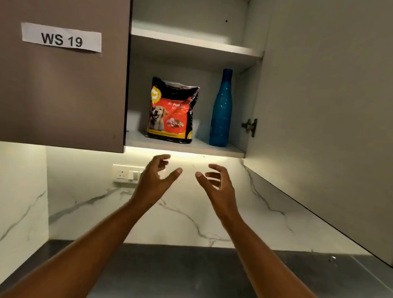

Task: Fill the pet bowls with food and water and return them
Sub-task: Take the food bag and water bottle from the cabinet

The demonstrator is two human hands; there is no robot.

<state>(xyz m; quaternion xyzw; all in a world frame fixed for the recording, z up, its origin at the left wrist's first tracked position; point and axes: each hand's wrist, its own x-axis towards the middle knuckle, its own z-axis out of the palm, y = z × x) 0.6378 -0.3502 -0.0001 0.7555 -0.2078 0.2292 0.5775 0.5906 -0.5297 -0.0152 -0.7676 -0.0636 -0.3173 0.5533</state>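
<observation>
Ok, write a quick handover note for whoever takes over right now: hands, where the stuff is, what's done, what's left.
Left hand: open, empty, raised just below the cabinet.
Right hand: open, empty, raised beside it.
Dog food bag: upright on the lower shelf of the open wall cabinet.
Blue water bottle: upright on the same shelf, right of the bag, not touching it.
Pet bowls: not in view.
Done: cabinet door is open.
Left: take down bag and bottle, fill the bowls with food and water, return them.
</observation>
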